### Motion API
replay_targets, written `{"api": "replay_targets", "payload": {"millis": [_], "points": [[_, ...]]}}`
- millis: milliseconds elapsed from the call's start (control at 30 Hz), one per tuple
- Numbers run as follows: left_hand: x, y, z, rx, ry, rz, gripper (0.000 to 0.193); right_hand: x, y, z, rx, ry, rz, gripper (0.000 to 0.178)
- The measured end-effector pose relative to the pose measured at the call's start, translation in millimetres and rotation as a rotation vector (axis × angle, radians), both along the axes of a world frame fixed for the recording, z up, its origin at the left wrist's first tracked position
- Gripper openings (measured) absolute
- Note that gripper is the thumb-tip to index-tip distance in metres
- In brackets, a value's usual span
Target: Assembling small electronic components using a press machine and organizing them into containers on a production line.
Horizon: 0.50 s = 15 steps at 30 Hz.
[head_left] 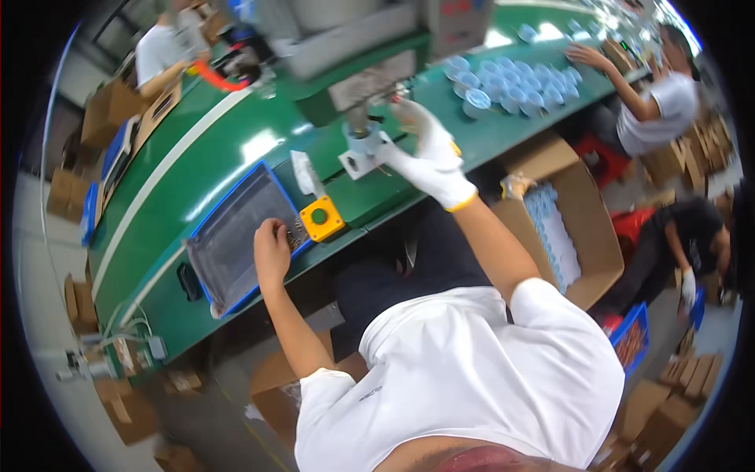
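Note:
My left hand (pixel 272 250), bare, is over the right end of a blue-rimmed tray (pixel 228 236). Its fingers are bent together beside small brass-coloured metal pieces (pixel 294 236); what they pinch, if anything, is hidden. My right hand (pixel 434 157) wears a white glove with a yellow cuff. Its thumb and fingers are spread apart next to the head of a bench press (pixel 360 118), one digit reaching the edge of a light-blue plastic part (pixel 365 143) under it. A white plate with a dark hole (pixel 359 164) sits just in front of that part.
A yellow box with a green button (pixel 321 216) stands between tray and press. Many light-blue plastic cups (pixel 515 85) cluster on the green table (pixel 338 189) at right. An open carton (pixel 602 244) holds more light-blue pieces. Co-workers (pixel 661 98) sit nearby.

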State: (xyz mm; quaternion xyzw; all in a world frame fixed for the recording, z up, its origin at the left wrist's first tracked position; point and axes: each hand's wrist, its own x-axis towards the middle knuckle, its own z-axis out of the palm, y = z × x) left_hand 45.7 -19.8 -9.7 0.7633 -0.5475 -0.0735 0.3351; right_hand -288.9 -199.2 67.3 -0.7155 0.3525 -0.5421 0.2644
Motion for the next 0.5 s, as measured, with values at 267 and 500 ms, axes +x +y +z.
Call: {"api": "replay_targets", "payload": {"millis": [267,500], "points": [[1,2,-8,0.041,0.054,0.014,0.009,35,-16,33,-0.055,-0.116,0.113,0.058],[-13,-2,9,0.084,0.052,0.058,0.006,-14,-74,8,-0.368,-0.385,-0.043,0.044]]}}
